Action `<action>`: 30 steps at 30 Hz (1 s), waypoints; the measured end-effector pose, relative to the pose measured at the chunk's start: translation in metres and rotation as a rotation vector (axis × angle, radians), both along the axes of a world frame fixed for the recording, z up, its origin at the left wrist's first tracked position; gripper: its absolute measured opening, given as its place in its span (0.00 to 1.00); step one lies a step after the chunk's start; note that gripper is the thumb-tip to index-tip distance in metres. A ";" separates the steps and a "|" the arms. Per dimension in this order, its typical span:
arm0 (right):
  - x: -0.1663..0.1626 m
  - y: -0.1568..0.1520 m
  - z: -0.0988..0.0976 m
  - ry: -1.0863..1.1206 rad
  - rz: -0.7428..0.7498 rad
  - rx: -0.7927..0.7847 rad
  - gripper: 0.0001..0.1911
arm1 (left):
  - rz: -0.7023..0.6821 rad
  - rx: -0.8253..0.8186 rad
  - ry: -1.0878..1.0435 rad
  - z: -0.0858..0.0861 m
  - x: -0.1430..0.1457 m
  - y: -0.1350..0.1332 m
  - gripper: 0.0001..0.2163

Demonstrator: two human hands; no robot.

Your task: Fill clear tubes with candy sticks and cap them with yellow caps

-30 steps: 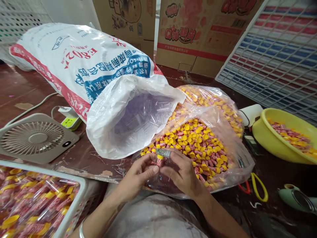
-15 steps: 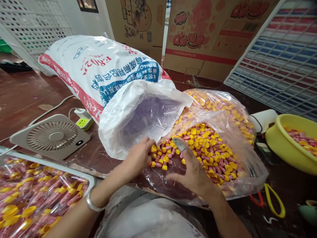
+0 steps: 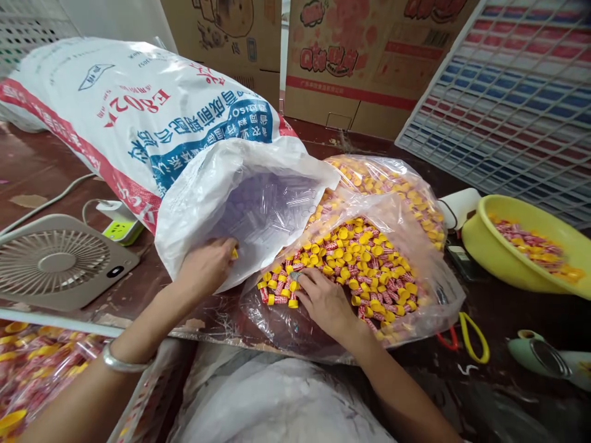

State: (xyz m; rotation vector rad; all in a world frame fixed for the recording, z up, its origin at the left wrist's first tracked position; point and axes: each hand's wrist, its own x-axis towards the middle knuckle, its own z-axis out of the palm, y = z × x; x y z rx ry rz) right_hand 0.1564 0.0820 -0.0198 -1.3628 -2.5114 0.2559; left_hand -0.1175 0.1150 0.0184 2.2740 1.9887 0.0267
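My left hand (image 3: 210,264) is closed inside the mouth of a big white woven sack (image 3: 194,203), with a bit of yellow showing at its fingertips. That looks like a small yellow-capped tube, mostly hidden. Clear plastic tubes (image 3: 272,215) lie in the sack. My right hand (image 3: 325,301), grey tape on one finger, reaches into a heap of small red-and-white tubes with yellow caps (image 3: 364,252). Its thumb and fingers close around a piece at the heap's left edge. This heap lies in an open clear plastic bag (image 3: 434,295).
A beige fan (image 3: 60,264) and a green-faced power socket (image 3: 122,231) stand left. Filled clear tubes (image 3: 41,369) lie lower left. At right are a yellow bowl (image 3: 489,246), yellow-handled scissors (image 3: 480,341) and a white grid rack (image 3: 498,111). Cardboard boxes (image 3: 341,80) stand behind.
My left hand has moved left from the heap's edge into the sack's mouth. My right hand has gone from spread over the bag to fingers in among the capped tubes. The view has shifted right.
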 end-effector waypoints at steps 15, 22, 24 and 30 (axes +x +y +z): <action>0.013 -0.007 0.017 0.989 -0.236 -0.372 0.09 | 0.336 -0.454 -1.803 -0.015 0.066 -0.065 0.21; -0.001 -0.016 0.022 1.194 -0.255 -0.325 0.11 | 0.387 -0.551 -1.891 -0.017 0.090 -0.079 0.19; -0.002 -0.017 0.015 1.112 -0.208 -0.313 0.10 | 0.326 -0.583 -1.832 -0.017 0.096 -0.084 0.19; 0.007 -0.016 0.011 1.032 -0.201 -0.209 0.11 | 0.103 -0.649 -1.618 -0.021 0.099 -0.086 0.17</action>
